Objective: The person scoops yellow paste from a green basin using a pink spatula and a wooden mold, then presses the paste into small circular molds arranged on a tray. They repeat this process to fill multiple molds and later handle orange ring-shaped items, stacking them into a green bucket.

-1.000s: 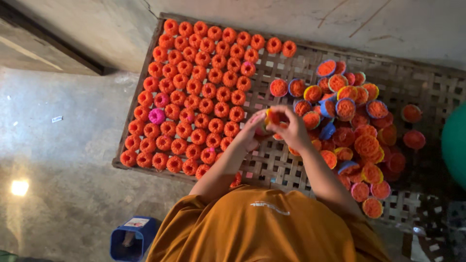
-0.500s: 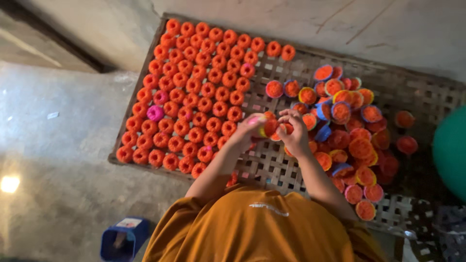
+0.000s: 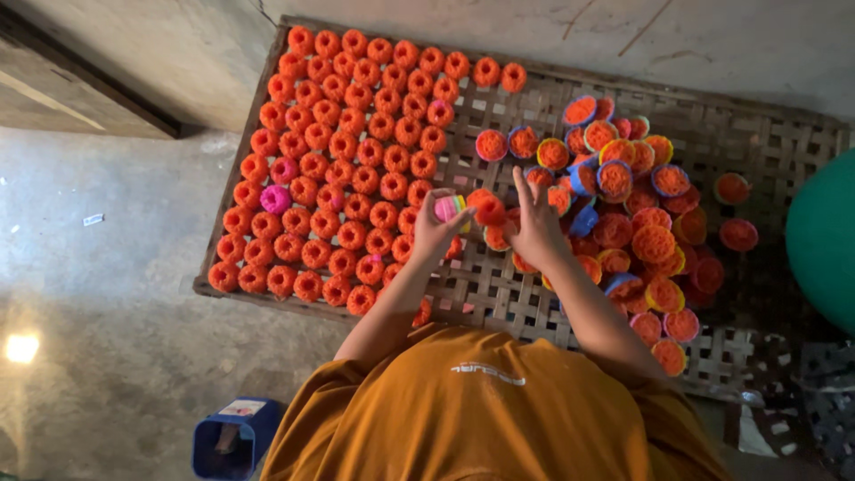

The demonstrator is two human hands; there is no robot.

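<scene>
My left hand (image 3: 434, 233) holds a small pink and yellow cup (image 3: 450, 207) above the woven bamboo tray (image 3: 499, 285). My right hand (image 3: 537, 221) is close beside it, its thumb and forefinger pinching an orange moulded piece (image 3: 488, 207) while the other fingers point up. Several orange moulded pieces (image 3: 356, 142) stand in neat rows on the left half of the tray. On the right half is a loose pile of coloured cups filled with orange material (image 3: 637, 214). One pink piece (image 3: 275, 199) sits among the rows.
A blue box (image 3: 233, 436) stands on the concrete floor at lower left. A large green round object (image 3: 824, 236) is at the right edge. My orange shirt (image 3: 490, 410) fills the bottom centre. A wooden beam (image 3: 80, 89) runs at upper left.
Both hands were clasped together on one cup. Now they have drawn slightly apart, the cup in the left and the orange piece at the right. The camera view has shifted a little.
</scene>
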